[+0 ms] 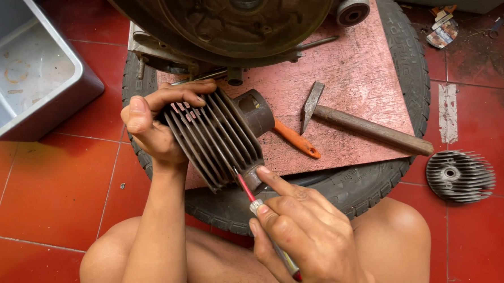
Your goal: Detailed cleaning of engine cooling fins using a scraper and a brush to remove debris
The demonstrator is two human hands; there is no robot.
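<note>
Currently left hand [149,126] is gripping the finned cylinder [215,137] while right hand [307,235], closed on a screwdriver [267,226], is picking between fins; cleaning underway, engine [224,24] still apart.

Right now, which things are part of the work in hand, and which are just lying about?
In hand:
left hand gripping the dark finned metal cylinder
right hand holding the thin red-shafted tool against its fins

Lying about:
wooden-handled hammer
orange-handled tool
round finned cylinder head
grey metal tray
</note>
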